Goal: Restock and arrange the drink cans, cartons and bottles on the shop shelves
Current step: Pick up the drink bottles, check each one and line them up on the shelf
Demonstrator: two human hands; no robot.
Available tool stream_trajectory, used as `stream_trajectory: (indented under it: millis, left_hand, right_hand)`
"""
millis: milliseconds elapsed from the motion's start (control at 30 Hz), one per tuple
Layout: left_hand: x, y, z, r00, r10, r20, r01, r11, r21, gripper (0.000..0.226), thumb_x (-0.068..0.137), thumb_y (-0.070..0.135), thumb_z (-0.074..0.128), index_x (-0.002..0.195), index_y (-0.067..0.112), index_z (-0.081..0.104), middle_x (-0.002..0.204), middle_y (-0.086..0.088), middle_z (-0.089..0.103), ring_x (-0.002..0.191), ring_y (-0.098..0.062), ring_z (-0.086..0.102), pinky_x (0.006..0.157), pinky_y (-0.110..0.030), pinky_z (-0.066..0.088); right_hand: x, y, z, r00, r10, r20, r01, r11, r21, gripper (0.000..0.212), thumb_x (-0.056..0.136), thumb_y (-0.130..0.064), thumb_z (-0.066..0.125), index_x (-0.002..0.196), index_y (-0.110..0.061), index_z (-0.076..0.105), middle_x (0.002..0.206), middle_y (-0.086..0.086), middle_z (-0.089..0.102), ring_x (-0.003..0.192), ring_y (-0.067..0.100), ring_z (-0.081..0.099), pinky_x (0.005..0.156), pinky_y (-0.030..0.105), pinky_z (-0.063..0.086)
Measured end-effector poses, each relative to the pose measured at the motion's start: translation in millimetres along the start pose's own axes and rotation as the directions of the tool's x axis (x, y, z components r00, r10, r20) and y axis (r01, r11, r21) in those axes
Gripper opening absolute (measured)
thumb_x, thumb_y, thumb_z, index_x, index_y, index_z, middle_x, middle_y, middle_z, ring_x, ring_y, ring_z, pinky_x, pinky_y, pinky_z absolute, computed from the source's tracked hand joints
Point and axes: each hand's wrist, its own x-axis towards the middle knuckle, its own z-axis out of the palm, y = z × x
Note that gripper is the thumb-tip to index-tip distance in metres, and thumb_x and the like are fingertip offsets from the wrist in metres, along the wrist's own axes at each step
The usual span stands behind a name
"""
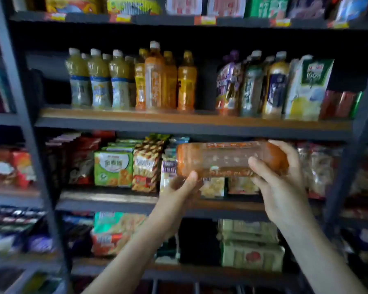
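Observation:
An orange drink bottle (221, 159) lies sideways in front of the snack shelf, held by both hands. My left hand (180, 188) pinches its left end from below with thumb up. Around the bottle's right end curl the fingers of my right hand (283, 177), thumb on the front. Above, the wooden drink shelf (179, 117) carries pale yellow bottles (99, 81), orange bottles (157, 79), a purple pouch (228, 81), dark-labelled bottles (274, 85) and a green-white carton (306, 88). A gap on that shelf lies between the orange bottles and the pouch.
Snack packets (115, 166) fill the shelf behind the held bottle, and more packs (249, 245) sit on the shelf below. Dark metal uprights (30, 145) frame the bay left and right. Red cans (338, 105) stand at the drink shelf's right end.

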Motion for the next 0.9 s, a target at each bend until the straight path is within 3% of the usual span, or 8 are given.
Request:
stream_trajectory:
  millis: [200, 333, 400, 467, 567, 633, 700, 900]
  left_hand:
    - [-62.7, -69.3, -22.6, 0.987, -0.029, -0.161, -0.008, 0.975, -0.223, 0.047, 0.084, 0.022, 0.070, 0.127, 0.022, 0.052, 0.121, -0.003, 0.068, 0.114, -0.022, 0.063, 0.099, -0.043, 0.049]
    - [-85.2, -84.2, -49.1, 0.963, -0.044, -0.265, 0.023, 0.996, -0.082, 0.070, 0.079, 0.025, 0.078, 0.138, 0.015, 0.044, 0.128, -0.011, 0.063, 0.114, -0.026, 0.063, 0.085, -0.035, 0.057]
    - [-93.4, -84.4, -60.1, 0.960, 0.044, -0.278, -0.025, 0.997, 0.072, 0.075, 0.073, 0.027, 0.084, 0.135, 0.013, 0.045, 0.123, -0.013, 0.063, 0.113, -0.030, 0.063, 0.084, -0.037, 0.056]
    - [-100.1, -83.4, -72.5, 0.967, 0.133, -0.215, -0.081, 0.969, 0.235, 0.069, 0.069, 0.030, 0.082, 0.128, 0.016, 0.049, 0.118, -0.011, 0.065, 0.110, -0.030, 0.063, 0.090, -0.045, 0.054]
    - [-110.4, -77.9, -87.0, 0.973, 0.192, -0.129, -0.141, 0.935, 0.324, 0.055, 0.069, 0.032, 0.079, 0.117, 0.023, 0.054, 0.109, 0.000, 0.068, 0.105, -0.021, 0.065, 0.090, -0.038, 0.054]
    - [-115.5, -75.0, -89.4, 0.978, 0.183, -0.097, -0.133, 0.914, 0.383, 0.056, 0.064, 0.038, 0.079, 0.112, 0.028, 0.054, 0.102, 0.012, 0.068, 0.101, -0.012, 0.065, 0.087, -0.029, 0.054]
    - [-121.9, -74.1, -88.0, 0.984, 0.170, -0.061, -0.126, 0.888, 0.442, 0.057, 0.059, 0.042, 0.078, 0.110, 0.033, 0.053, 0.099, 0.019, 0.067, 0.096, -0.005, 0.064, 0.084, -0.024, 0.053]
    - [-134.6, -71.4, -99.1, 0.972, 0.198, 0.128, -0.234, 0.762, 0.604, 0.063, 0.065, 0.023, 0.087, 0.115, 0.031, 0.049, 0.107, 0.022, 0.062, 0.103, -0.001, 0.062, 0.082, -0.015, 0.049]
  right_hand:
    - [-96.2, 80.7, -14.7, 0.861, 0.509, 0.017, -0.507, 0.852, 0.130, 0.042, 0.083, -0.006, 0.068, 0.118, -0.025, 0.053, 0.119, -0.002, 0.062, 0.106, 0.014, 0.065, 0.084, 0.039, 0.058]
    - [-127.5, 100.7, -18.8, 0.706, 0.702, 0.098, -0.673, 0.707, -0.218, 0.060, 0.080, -0.041, 0.068, 0.131, -0.047, 0.038, 0.134, -0.011, 0.049, 0.113, 0.017, 0.059, 0.089, 0.042, 0.056]
    - [-136.3, 104.2, -12.7, 0.714, 0.698, 0.054, -0.540, 0.598, -0.593, 0.065, 0.087, -0.049, 0.060, 0.143, -0.048, 0.028, 0.129, -0.005, 0.054, 0.104, 0.023, 0.065, 0.083, 0.042, 0.058]
    - [-141.2, 106.2, -5.7, 0.797, 0.596, 0.102, -0.196, 0.414, -0.889, 0.063, 0.094, -0.051, 0.050, 0.151, -0.039, 0.023, 0.098, 0.002, 0.066, 0.077, 0.025, 0.067, 0.063, 0.038, 0.057]
    - [-151.3, 102.0, 9.4, 0.871, 0.373, 0.319, 0.267, 0.186, -0.946, 0.064, 0.094, -0.051, 0.051, 0.150, -0.028, 0.030, 0.101, 0.003, 0.056, 0.092, 0.020, 0.057, 0.064, 0.028, 0.046]
    - [-158.9, 102.9, 23.6, 0.839, 0.320, 0.439, 0.382, 0.228, -0.896, 0.076, 0.088, -0.049, 0.062, 0.150, -0.019, 0.030, 0.126, 0.005, 0.046, 0.118, 0.021, 0.045, 0.082, 0.028, 0.043]
    - [-168.6, 109.9, 37.5, 0.837, 0.318, 0.446, 0.284, 0.443, -0.850, 0.078, 0.084, -0.039, 0.072, 0.146, -0.013, 0.032, 0.136, 0.005, 0.044, 0.123, 0.019, 0.044, 0.083, 0.019, 0.036]
    - [-195.3, 129.3, 39.1, 0.908, 0.181, 0.378, 0.108, 0.771, -0.628, 0.058, 0.080, -0.020, 0.079, 0.122, -0.032, 0.040, 0.114, -0.026, 0.045, 0.105, -0.023, 0.044, 0.086, -0.002, 0.034]
